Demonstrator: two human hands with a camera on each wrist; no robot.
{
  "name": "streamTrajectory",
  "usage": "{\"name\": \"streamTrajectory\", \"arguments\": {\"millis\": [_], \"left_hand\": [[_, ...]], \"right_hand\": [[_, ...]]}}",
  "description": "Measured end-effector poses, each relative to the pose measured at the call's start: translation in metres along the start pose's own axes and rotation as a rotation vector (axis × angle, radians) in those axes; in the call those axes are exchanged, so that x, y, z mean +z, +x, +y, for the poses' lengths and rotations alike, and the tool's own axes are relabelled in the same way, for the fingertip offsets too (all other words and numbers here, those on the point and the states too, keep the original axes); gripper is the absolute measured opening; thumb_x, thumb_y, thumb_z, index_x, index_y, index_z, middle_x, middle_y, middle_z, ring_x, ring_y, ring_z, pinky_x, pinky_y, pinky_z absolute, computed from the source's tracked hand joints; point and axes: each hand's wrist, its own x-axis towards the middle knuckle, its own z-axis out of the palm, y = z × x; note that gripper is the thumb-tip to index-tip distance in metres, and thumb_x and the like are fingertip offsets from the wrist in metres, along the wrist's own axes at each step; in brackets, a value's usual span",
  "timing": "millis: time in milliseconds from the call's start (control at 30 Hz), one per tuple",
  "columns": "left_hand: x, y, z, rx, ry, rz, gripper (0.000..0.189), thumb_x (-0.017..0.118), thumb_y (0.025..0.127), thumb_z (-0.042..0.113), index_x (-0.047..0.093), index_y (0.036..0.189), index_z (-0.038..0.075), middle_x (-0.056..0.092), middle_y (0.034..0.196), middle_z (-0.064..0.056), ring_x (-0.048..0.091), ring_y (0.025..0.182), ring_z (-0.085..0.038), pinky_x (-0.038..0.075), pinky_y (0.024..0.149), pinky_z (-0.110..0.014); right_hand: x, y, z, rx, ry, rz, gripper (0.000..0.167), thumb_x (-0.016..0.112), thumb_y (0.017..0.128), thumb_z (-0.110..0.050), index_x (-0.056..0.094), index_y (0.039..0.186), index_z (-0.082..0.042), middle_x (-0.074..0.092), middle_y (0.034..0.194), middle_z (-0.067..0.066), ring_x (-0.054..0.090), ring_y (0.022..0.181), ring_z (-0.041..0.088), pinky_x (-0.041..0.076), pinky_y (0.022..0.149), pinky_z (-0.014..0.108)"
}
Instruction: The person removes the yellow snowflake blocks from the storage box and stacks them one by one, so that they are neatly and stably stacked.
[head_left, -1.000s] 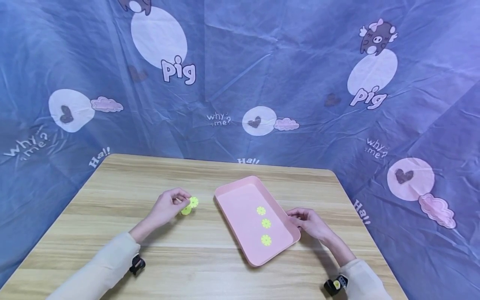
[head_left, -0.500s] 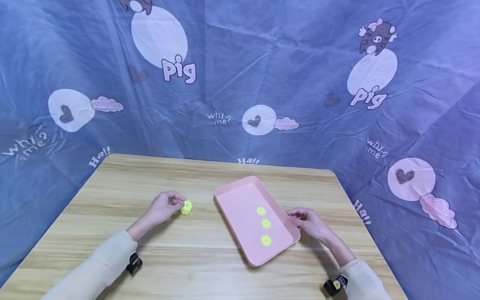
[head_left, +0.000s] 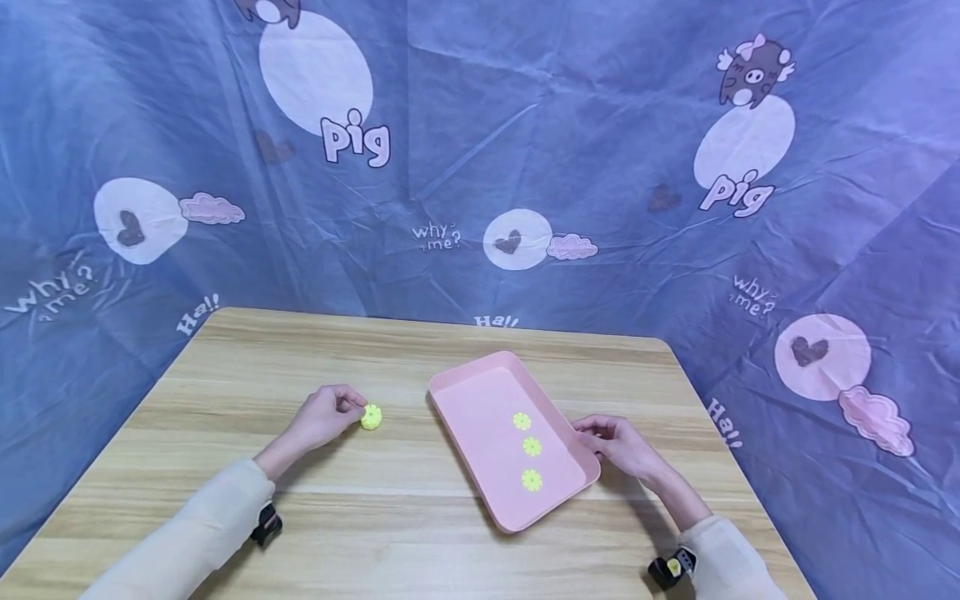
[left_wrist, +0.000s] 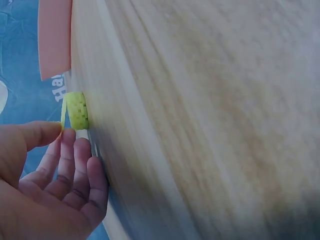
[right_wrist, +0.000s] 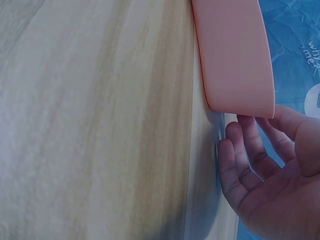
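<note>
My left hand point(head_left: 322, 418) pinches the edge of a thin yellow-green snowflake building disc point(left_wrist: 63, 111) between thumb and index finger. Its other fingers hang loosely curled below. Right beside that disc, in the left wrist view, is a short stack of matching discs point(left_wrist: 78, 111) on the table. From the head, held disc and stack nearly overlap. A pink tray point(head_left: 487, 450) lies slantwise at the table's middle, with three yellow discs point(head_left: 532, 447) in a loose row inside. At the tray's right side, my right hand point(head_left: 626, 448) grips the wall with thumb and fingertips.
The wooden table point(head_left: 390, 533) carries the tray and discs. Behind it and at both sides hangs a blue printed cloth point(head_left: 450, 167). A black wrist camera point(head_left: 266, 525) sits on the left sleeve, another camera point(head_left: 670, 570) on the right.
The disc in my left hand has come back left and down, from beside the stack to over it. My right hand, the tray and its discs stay put.
</note>
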Motion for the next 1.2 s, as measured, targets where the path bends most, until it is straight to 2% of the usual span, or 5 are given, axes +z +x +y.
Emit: {"name": "streamTrajectory", "arguments": {"millis": [200, 733, 967, 1067, 1200], "left_hand": [[-0.001, 0.0, -0.001, 0.006, 0.046, 0.003, 0.011, 0.072, 0.094, 0.012, 0.075, 0.101, 0.004, 0.074, 0.086, -0.006, 0.063, 0.078, -0.012, 0.047, 0.077, -0.03], [-0.002, 0.001, -0.005, -0.003, 0.027, -0.008, 0.013, 0.073, 0.096, 0.015, 0.075, 0.103, 0.005, 0.072, 0.086, -0.004, 0.06, 0.079, -0.012, 0.045, 0.075, -0.028], [-0.009, 0.003, 0.0, 0.101, -0.07, -0.002, 0.021, 0.07, 0.1, 0.015, 0.073, 0.114, 0.001, 0.074, 0.1, -0.013, 0.065, 0.078, -0.018, 0.051, 0.064, -0.024], [-0.01, 0.002, 0.004, 0.137, -0.072, 0.004, 0.021, 0.07, 0.1, 0.017, 0.073, 0.115, 0.002, 0.074, 0.104, -0.013, 0.065, 0.08, -0.017, 0.051, 0.068, -0.023], [-0.008, 0.001, 0.013, 0.187, -0.072, 0.025, 0.021, 0.071, 0.1, 0.017, 0.074, 0.114, 0.002, 0.076, 0.103, -0.01, 0.063, 0.085, -0.015, 0.051, 0.075, -0.023]], "right_hand": [[0.001, -0.001, -0.004, 0.011, 0.004, 0.001, 0.036, 0.066, 0.1, -0.005, 0.061, 0.128, 0.018, 0.07, 0.101, 0.008, 0.062, 0.083, 0.002, 0.053, 0.066, 0.02], [0.001, -0.002, -0.005, 0.014, -0.018, 0.005, 0.037, 0.066, 0.099, -0.005, 0.062, 0.129, 0.016, 0.071, 0.099, 0.003, 0.063, 0.084, 0.003, 0.054, 0.067, 0.021], [0.001, -0.002, -0.003, 0.018, -0.059, 0.016, 0.035, 0.066, 0.101, -0.007, 0.064, 0.129, 0.013, 0.073, 0.112, 0.021, 0.063, 0.085, 0.003, 0.055, 0.068, 0.022], [0.001, -0.002, -0.002, 0.008, -0.055, 0.014, 0.035, 0.065, 0.101, -0.007, 0.064, 0.129, 0.013, 0.072, 0.114, 0.026, 0.063, 0.084, 0.003, 0.055, 0.067, 0.022], [0.001, -0.001, -0.003, 0.008, -0.047, 0.014, 0.035, 0.065, 0.102, -0.008, 0.064, 0.129, 0.014, 0.072, 0.114, 0.027, 0.063, 0.084, 0.003, 0.055, 0.067, 0.022]]}}
